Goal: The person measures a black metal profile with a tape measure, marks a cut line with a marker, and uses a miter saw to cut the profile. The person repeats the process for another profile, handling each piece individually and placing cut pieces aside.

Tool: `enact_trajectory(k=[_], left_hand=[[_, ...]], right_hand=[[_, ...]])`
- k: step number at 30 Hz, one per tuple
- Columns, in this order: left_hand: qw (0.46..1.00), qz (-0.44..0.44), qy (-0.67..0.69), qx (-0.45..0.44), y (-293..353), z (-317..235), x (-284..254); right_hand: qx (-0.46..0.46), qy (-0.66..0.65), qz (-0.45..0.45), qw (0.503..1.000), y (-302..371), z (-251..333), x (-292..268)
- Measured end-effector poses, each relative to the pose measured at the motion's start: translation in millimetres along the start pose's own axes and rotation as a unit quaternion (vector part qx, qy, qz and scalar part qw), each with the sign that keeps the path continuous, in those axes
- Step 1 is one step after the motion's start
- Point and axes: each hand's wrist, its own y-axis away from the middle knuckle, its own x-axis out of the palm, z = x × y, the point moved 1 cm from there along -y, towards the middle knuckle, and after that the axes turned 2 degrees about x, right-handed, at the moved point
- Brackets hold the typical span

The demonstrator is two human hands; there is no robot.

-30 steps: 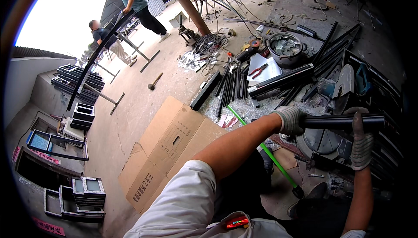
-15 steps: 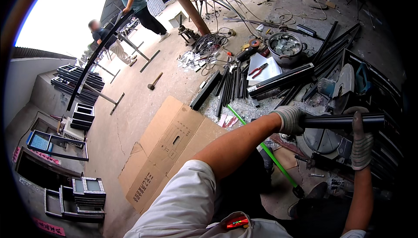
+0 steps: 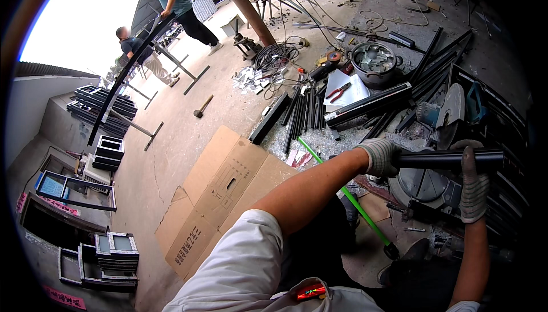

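Both my hands wear light grey knitted gloves and grip one black metal profile [image 3: 431, 159], held level over the round base of a cut-off saw [image 3: 419, 183]. My left hand [image 3: 382, 157] is closed round the profile's left end. Near its right end, my right hand [image 3: 474, 183] has its fingers wrapped over it, the thumb side partly hidden. Just beyond the profile stands the saw's large disc blade [image 3: 451, 105] with a teal guard [image 3: 475, 102]. A bright green rod [image 3: 365, 218] slants across the ground below my left forearm.
Flattened cardboard [image 3: 222, 192] lies left of my arm. Beyond are cut black profiles [image 3: 305, 109], red-handled pliers [image 3: 339, 92] on white paper, and a metal pot [image 3: 374, 75] of scraps. A mallet [image 3: 202, 106] lies farther left. Two people stand by a long black bar [image 3: 117, 86] on stands.
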Motion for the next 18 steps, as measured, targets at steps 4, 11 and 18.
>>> enact_trajectory(k=[4, 11, 18], left_hand=[[1.0, 0.003, 0.009, -0.001, -0.4, 1.4, 0.9], [1.0, -0.005, 0.026, 0.011, -1.5, 2.2, 1.9], [0.999, 0.001, 0.036, 0.011, 0.3, -1.6, 1.7]], right_hand=[[-0.01, 0.001, 0.011, 1.0, -0.9, 0.4, 0.1], [0.0, 0.016, 0.007, 1.0, -1.9, -2.0, -2.5], [-0.006, 0.018, 0.013, 1.0, -1.0, -1.2, -4.2]])
